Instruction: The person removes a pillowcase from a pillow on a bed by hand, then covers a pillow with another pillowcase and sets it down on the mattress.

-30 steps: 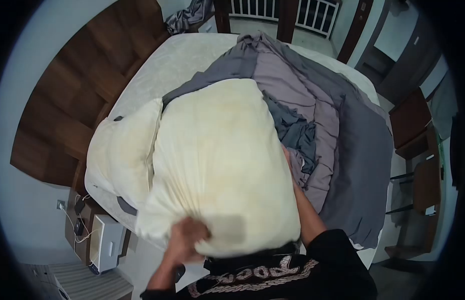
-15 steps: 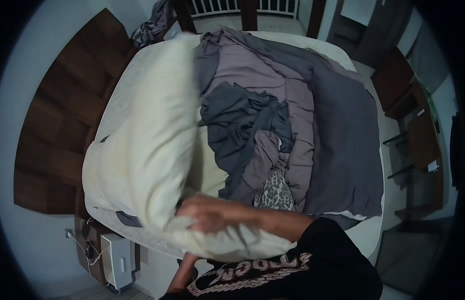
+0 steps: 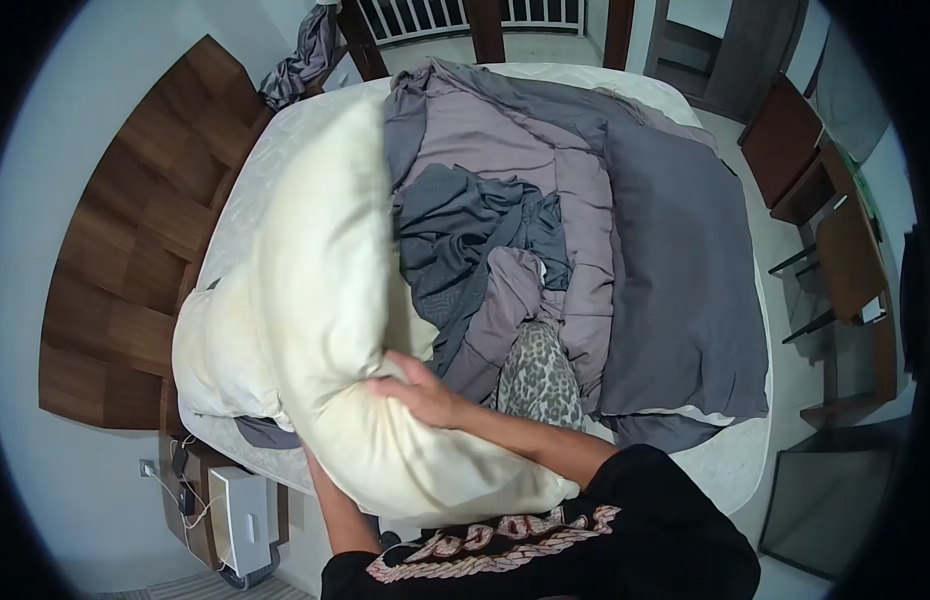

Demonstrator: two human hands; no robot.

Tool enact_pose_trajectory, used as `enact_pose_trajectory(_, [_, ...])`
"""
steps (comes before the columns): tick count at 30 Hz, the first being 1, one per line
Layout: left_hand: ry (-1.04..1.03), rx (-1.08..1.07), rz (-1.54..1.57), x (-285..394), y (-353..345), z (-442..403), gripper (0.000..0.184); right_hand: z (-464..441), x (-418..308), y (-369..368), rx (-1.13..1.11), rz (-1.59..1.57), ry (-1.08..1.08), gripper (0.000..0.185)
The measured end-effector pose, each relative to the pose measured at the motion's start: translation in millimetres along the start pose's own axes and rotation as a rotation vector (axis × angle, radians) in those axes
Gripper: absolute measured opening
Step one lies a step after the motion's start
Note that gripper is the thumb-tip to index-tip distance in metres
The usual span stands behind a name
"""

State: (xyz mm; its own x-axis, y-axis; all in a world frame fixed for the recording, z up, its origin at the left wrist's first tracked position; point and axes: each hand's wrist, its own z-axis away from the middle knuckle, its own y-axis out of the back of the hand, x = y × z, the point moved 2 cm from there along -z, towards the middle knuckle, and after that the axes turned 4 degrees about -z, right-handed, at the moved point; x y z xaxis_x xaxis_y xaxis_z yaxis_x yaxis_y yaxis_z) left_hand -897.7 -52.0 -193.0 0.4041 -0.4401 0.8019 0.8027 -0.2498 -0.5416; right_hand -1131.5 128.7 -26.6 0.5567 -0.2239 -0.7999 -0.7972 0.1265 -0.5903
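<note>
A large cream pillow (image 3: 325, 240) stands raised in front of me, bent near its lower part, its bottom end against my black shirt. My right hand (image 3: 417, 390) grips its right side, fingers pressed into the fabric at a crease. On the other side, my left forearm (image 3: 335, 505) reaches up behind the pillow, which hides that hand. Another cream pillow (image 3: 220, 345) lies on the bed to the left. Right of the raised pillow, a crumpled dark grey cloth (image 3: 465, 225) rests on a mauve-grey comforter (image 3: 585, 230).
The white mattress (image 3: 225, 240) lies under the bedding, with a wooden headboard (image 3: 135, 270) on its left. A long dark grey pillow (image 3: 685, 270) is on the right side. Leopard-print fabric (image 3: 541, 375) shows near my right arm. A white-fronted nightstand (image 3: 243, 520) stands at lower left.
My right hand has shifted slightly up on the pillow. My left forearm has moved up and left, its hand behind the pillow. The pillow's lower part has lifted and looks fuller.
</note>
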Motion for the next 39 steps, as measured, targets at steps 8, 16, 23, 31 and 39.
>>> enact_pose_trajectory(8, [-0.160, 0.067, -1.186, 126.2, -85.3, 145.7, 0.035, 55.4, 15.0, 157.1, 0.349, 0.413, -0.313, 0.038])
enact_pose_trajectory(16, [-0.860, -0.123, -1.639, 146.2, -218.9, 41.2, 0.035, 51.2, 17.6, 108.3, 0.057, 0.470, -0.368, 0.040])
enact_pose_trajectory(23, [-0.630, -0.398, -1.864, 81.5, -282.2, -154.1, 0.040, 71.8, 10.6, 22.6, -0.424, 0.329, -0.161, 0.039])
enact_pose_trajectory(31, [-0.740, -0.327, -2.111, -1.4, -238.7, -39.3, 0.026, 24.6, -63.6, 187.5, 0.278, 0.360, -0.243, 0.041])
enact_pose_trajectory(39, [-1.158, -0.200, -1.802, -20.3, -244.5, -76.4, 0.023, -141.9, -40.3, 260.8, 0.522, 1.545, 0.001, 0.031])
